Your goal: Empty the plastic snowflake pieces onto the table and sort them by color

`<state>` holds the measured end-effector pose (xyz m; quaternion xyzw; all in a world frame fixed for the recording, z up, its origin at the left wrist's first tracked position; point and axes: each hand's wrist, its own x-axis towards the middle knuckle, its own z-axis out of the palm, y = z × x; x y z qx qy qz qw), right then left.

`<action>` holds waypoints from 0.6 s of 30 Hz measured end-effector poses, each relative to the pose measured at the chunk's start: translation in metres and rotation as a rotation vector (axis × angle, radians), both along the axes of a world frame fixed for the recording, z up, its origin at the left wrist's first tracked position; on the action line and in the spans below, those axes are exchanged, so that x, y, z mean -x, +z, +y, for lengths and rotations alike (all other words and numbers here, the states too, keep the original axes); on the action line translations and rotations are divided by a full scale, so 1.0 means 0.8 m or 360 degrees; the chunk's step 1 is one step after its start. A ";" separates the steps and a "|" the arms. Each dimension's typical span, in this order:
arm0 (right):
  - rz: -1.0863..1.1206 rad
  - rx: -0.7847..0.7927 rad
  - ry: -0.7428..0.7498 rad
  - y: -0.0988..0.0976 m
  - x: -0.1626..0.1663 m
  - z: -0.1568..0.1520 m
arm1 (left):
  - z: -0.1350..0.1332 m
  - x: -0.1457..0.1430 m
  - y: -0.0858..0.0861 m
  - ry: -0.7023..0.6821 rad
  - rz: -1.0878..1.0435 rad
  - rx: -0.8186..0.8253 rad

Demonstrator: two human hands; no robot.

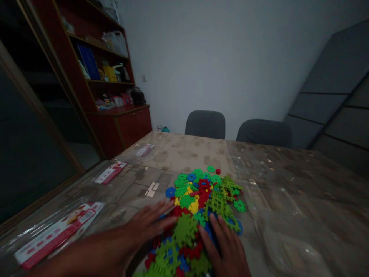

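A pile of colourful plastic interlocking pieces, green, blue, red and yellow, lies on the table in front of me. My left hand rests flat at the pile's left edge, fingers stretched out over red and blue pieces. My right hand lies flat on the pile's near right side, fingers spread on green and blue pieces. Neither hand grips anything. Green lattice pieces sit near the right fingertips.
Clear plastic bags with red and white labels lie on the left of the table. More clear plastic covers the right. Two grey chairs stand at the far edge. A wooden shelf unit is at the left.
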<state>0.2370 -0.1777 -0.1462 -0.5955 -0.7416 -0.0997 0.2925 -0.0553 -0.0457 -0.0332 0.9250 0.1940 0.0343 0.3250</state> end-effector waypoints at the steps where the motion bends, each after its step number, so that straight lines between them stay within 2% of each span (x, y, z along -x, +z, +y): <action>1: -0.0032 0.0021 0.0055 0.003 -0.006 0.006 | -0.019 0.005 -0.013 0.0033 0.0040 0.0019; 3: -0.0099 0.0056 0.0174 0.013 -0.017 0.019 | -0.044 0.002 -0.035 0.0130 -0.0004 0.0004; 6: -0.0070 0.0037 0.0189 0.026 -0.020 0.043 | -0.053 -0.019 -0.050 0.0245 -0.0164 -0.0084; 12: 0.0263 -0.0107 0.0130 0.044 -0.007 0.079 | -0.023 -0.055 -0.058 0.0355 -0.0280 -0.0245; 18: 0.0378 -0.0130 -0.0018 0.053 -0.036 0.076 | 0.005 -0.082 -0.076 0.0450 -0.0450 -0.0695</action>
